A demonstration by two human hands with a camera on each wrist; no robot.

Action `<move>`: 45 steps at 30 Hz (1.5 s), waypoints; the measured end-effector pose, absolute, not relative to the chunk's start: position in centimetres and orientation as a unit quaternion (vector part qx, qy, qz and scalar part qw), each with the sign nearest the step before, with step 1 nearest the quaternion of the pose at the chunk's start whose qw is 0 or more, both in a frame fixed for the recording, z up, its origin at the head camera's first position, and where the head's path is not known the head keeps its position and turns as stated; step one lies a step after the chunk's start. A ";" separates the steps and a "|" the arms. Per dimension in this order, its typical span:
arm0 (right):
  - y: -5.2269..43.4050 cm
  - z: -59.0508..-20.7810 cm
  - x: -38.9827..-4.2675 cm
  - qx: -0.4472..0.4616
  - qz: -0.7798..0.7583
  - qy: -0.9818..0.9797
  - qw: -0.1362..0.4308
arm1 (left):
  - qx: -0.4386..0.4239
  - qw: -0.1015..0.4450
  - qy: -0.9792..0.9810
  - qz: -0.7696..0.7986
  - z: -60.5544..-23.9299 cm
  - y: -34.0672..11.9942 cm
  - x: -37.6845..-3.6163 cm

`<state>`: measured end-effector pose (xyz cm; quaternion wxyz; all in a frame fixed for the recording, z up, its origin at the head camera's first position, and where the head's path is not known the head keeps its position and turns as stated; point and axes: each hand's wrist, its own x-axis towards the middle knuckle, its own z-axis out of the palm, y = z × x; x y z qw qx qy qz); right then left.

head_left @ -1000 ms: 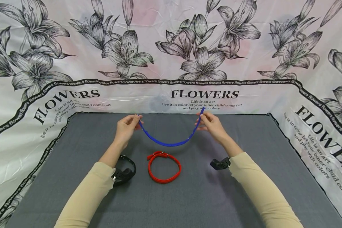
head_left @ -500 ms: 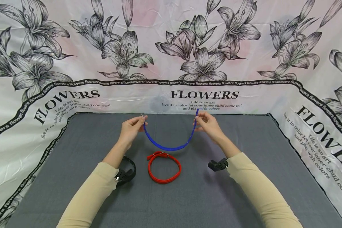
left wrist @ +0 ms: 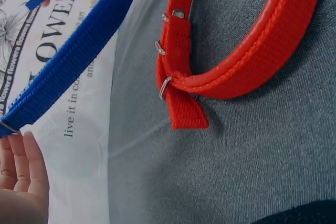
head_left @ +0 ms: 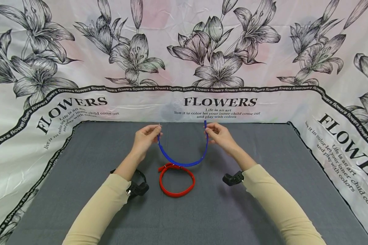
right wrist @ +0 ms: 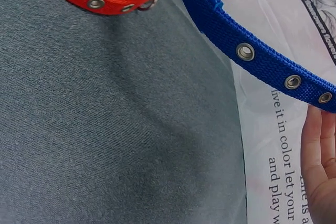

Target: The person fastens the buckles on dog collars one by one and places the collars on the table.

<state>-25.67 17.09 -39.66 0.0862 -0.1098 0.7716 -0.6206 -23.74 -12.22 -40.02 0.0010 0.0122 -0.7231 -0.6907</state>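
A blue collar (head_left: 184, 164) of woven webbing hangs in a U between the two hands, above the far part of the table. My left hand (head_left: 144, 139) pinches its buckle end; the buckle is mostly hidden by the fingers. With thumb and fingers my right hand (head_left: 222, 136) pinches the other end, whose tip sticks up past the grip. Metal eyelets dot that end of the blue collar (right wrist: 268, 66) in the right wrist view. Just below the U lies a red collar (head_left: 177, 195), buckled into a ring. Its metal rings and loose tail show on the red collar (left wrist: 236, 85) in the left wrist view.
Dark grey cloth (head_left: 184, 221) covers the table. A white sheet (head_left: 159, 105) printed with flowers and lettering rises behind it and along both sides. Black wrist devices (head_left: 138, 189) sit at the cuffs of both beige sleeves (head_left: 282, 200).
Both hands have come closer together, the left moving right and the right moving left. The blue collar's curve has deepened and sunk toward the red collar, which stays in place.
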 end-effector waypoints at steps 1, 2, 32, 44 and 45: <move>17.0 -39.7 -25.6 -0.112 -0.614 0.776 0.091 | 0.011 -0.002 -0.720 -0.693 -40.0 -12.1 -23.7; 16.9 -39.7 -25.6 -0.115 -0.608 0.780 0.097 | 0.009 -0.006 -0.720 -0.694 -40.0 -12.0 -23.7; 13.3 -37.9 -22.4 -0.194 -0.470 0.837 0.201 | 0.023 -0.124 -0.757 -0.641 -41.3 -8.1 -22.9; 12.7 -39.1 -22.4 -0.207 -0.443 0.852 0.189 | 0.008 -0.163 -0.751 -0.640 -41.4 -7.8 -22.5; 12.7 -39.6 -22.7 -0.207 -0.443 0.852 0.188 | 0.006 -0.165 -0.751 -0.639 -41.5 -7.8 -22.5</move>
